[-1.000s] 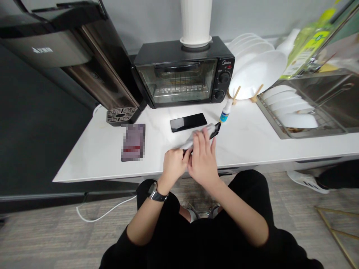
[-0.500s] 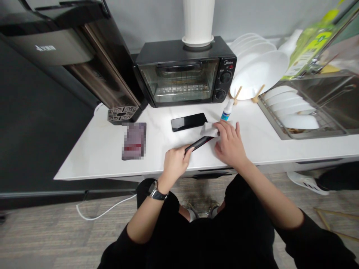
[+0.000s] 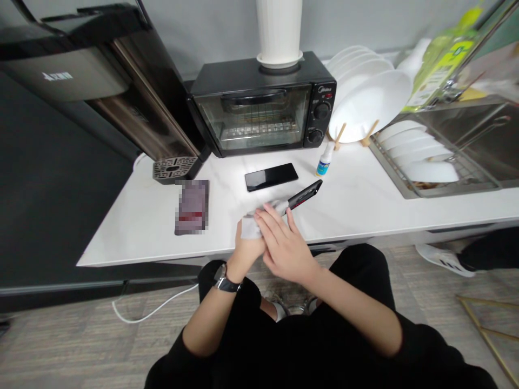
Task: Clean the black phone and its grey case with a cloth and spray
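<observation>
White bench (image 3: 357, 200), toaster oven (image 3: 259, 105) at the rear. Dark phone (image 3: 305, 194): tilted off the surface, far end pointing toward a small bottle (image 3: 324, 162), near end in the hands. Left hand (image 3: 246, 247): closed round the phone's near end, white cloth (image 3: 250, 227) bunched against it. Right hand (image 3: 286, 248): fingers nearly straight, laid flat on the cloth. Second phone (image 3: 271, 176): flat, just beyond.
</observation>
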`<state>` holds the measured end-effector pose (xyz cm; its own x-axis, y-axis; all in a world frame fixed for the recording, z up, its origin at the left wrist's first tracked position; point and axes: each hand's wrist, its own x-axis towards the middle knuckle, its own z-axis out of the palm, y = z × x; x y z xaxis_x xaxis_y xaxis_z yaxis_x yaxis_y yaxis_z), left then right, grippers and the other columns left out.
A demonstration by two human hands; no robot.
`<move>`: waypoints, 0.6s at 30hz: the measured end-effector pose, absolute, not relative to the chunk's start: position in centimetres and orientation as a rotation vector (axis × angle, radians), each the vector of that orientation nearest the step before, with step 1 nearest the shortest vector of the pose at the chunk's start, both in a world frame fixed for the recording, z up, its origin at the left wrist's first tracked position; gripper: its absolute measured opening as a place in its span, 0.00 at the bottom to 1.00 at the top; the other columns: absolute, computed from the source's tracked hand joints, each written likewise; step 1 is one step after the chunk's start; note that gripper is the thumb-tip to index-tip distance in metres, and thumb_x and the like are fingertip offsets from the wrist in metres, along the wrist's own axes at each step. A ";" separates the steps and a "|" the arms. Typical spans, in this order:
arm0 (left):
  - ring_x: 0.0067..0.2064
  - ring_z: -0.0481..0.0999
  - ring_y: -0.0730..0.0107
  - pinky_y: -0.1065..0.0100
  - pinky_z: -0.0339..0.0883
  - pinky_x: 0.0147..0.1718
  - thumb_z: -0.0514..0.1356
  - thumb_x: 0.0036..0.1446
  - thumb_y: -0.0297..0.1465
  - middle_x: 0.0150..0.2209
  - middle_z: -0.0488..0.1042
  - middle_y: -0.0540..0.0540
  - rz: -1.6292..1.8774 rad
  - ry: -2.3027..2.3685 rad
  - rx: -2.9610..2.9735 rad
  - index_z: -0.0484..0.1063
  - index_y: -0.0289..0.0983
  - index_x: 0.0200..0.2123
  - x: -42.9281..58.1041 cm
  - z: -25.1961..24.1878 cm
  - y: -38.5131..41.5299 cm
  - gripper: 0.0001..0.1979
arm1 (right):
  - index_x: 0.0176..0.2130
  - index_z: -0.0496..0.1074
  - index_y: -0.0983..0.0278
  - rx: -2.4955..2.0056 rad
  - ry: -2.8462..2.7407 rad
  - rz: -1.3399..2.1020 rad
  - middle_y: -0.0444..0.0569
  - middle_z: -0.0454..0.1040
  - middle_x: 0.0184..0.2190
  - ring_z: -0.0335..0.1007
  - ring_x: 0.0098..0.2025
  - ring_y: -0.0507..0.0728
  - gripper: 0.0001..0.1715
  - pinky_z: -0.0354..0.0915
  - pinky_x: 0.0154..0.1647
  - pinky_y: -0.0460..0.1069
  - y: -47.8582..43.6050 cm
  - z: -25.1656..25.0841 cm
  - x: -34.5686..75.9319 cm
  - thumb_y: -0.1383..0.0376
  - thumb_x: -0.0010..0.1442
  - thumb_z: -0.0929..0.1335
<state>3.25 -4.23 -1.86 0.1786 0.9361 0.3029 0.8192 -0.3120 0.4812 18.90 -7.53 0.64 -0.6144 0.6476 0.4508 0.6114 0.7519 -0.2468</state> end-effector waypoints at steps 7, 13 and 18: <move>0.34 0.83 0.57 0.64 0.70 0.35 0.58 0.70 0.34 0.32 0.84 0.40 0.666 1.764 2.266 0.82 0.36 0.40 3.7 -0.3 -4.1 0.13 | 0.77 0.49 0.64 -1.008 -2.469 -0.031 0.56 0.59 0.76 0.48 0.79 0.64 0.48 0.38 0.80 0.71 -2.5 1.3 26.8 0.72 0.62 0.61; 0.36 0.84 0.60 0.67 0.68 0.35 0.55 0.75 0.39 0.38 0.86 0.40 0.738 1.747 2.240 0.83 0.39 0.48 4.3 0.5 -4.5 0.17 | 0.74 0.48 0.76 -1.439 -2.021 -0.079 0.71 0.59 0.72 0.42 0.80 0.72 0.48 0.46 0.77 0.75 -3.0 0.5 24.4 0.72 0.58 0.62; 0.39 0.84 0.59 0.64 0.74 0.41 0.55 0.71 0.32 0.40 0.86 0.41 0.739 1.736 2.324 0.82 0.37 0.45 3.4 -0.8 -4.2 0.14 | 0.74 0.47 0.81 -1.319 -2.078 0.029 0.73 0.57 0.73 0.32 0.82 0.72 0.46 0.43 0.78 0.74 -7.5 -0.2 17.2 0.71 0.61 0.62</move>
<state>3.41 -4.23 -0.84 0.2098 0.9320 0.2956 0.8589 -0.3202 0.3997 17.20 -7.45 -0.23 -0.2668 0.8115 0.5198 0.7965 0.4894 -0.3552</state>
